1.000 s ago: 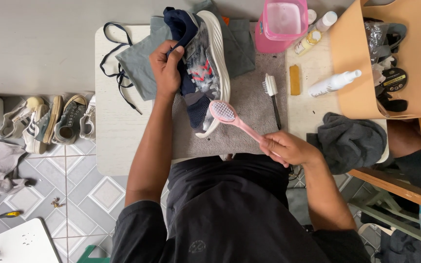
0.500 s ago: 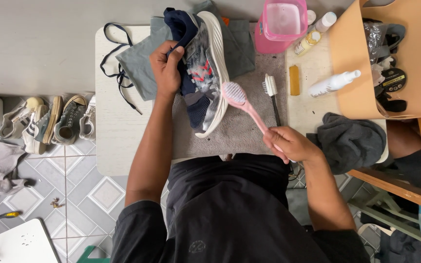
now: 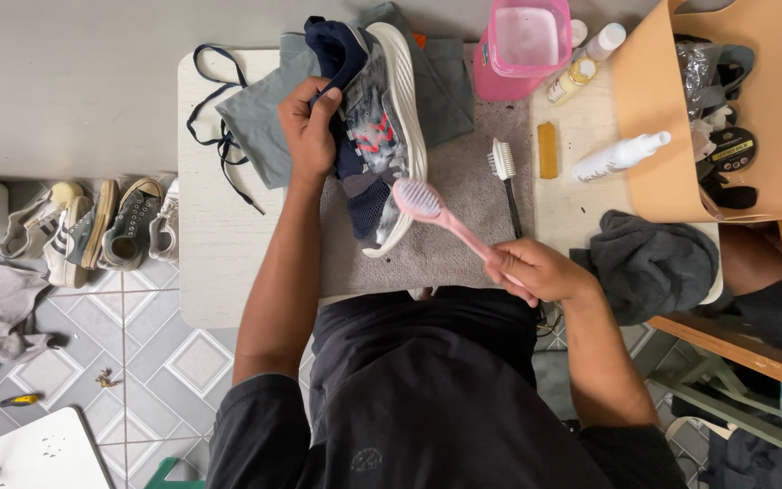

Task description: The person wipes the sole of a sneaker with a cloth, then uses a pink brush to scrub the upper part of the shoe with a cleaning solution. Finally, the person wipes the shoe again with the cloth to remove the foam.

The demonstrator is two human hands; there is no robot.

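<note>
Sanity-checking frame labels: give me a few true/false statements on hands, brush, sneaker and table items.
1. The left hand grips the sneaker at its collar. True.
2. The right hand holds a pink brush by its handle. True.
3. The pink tub sits on the floor. False: it stands on the table, at the far edge.
4. The sneaker lies on a grey towel. True.
5. The white spray bottle stands upright. False: it lies on its side.
</note>
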